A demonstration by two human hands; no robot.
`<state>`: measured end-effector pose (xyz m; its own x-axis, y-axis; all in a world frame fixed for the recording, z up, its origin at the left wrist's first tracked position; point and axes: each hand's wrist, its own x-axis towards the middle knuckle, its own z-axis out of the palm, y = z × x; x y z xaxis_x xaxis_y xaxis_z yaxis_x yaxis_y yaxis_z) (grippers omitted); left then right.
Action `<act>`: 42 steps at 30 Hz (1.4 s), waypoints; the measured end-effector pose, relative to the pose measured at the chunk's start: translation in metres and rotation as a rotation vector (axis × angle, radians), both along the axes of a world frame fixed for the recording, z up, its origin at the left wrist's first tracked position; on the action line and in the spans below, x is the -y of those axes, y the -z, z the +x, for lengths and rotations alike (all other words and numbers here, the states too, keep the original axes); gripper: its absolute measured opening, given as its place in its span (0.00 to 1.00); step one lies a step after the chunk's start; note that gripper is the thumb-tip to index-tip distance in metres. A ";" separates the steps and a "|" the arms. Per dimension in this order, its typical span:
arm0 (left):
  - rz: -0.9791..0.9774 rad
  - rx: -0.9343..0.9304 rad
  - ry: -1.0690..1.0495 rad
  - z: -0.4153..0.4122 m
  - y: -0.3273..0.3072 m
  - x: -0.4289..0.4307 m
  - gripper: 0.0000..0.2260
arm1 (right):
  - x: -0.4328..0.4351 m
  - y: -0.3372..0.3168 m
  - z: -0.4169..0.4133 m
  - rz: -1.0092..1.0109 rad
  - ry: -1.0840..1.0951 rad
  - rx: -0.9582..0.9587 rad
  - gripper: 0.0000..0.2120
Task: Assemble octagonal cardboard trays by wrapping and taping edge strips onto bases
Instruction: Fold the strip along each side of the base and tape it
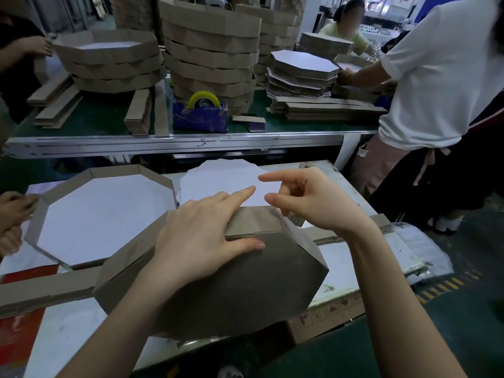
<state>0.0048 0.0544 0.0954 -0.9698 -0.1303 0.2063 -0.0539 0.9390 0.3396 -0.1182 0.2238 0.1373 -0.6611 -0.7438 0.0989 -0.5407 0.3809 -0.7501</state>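
While left hand (196, 236) presses flat on tray (245, 293), right hand (308, 203) hovers above, released.

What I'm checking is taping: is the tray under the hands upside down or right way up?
Upside down: the tray shows its brown underside facing up, with the left hand resting flat on it.

Tray (245, 282) matt brown cardboard; bases (226, 181) smooth white.
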 end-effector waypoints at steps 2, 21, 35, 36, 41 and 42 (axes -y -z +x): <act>0.010 -0.010 -0.008 -0.001 0.001 -0.002 0.44 | 0.001 -0.003 0.001 -0.028 0.007 -0.019 0.17; 0.035 -0.025 0.046 0.000 -0.002 0.001 0.29 | -0.004 0.007 -0.006 0.025 0.006 0.055 0.14; 0.028 0.082 0.031 0.001 -0.005 0.003 0.34 | -0.002 0.024 -0.016 0.104 -0.013 0.131 0.12; 0.037 0.080 0.031 0.001 -0.005 0.003 0.34 | -0.002 0.024 -0.017 0.112 -0.029 0.136 0.13; 0.074 0.074 0.025 -0.002 -0.005 0.001 0.32 | 0.001 0.027 -0.021 0.134 -0.082 0.087 0.17; 0.079 0.072 0.025 -0.003 -0.005 0.000 0.32 | 0.002 0.027 -0.022 0.144 -0.093 0.079 0.19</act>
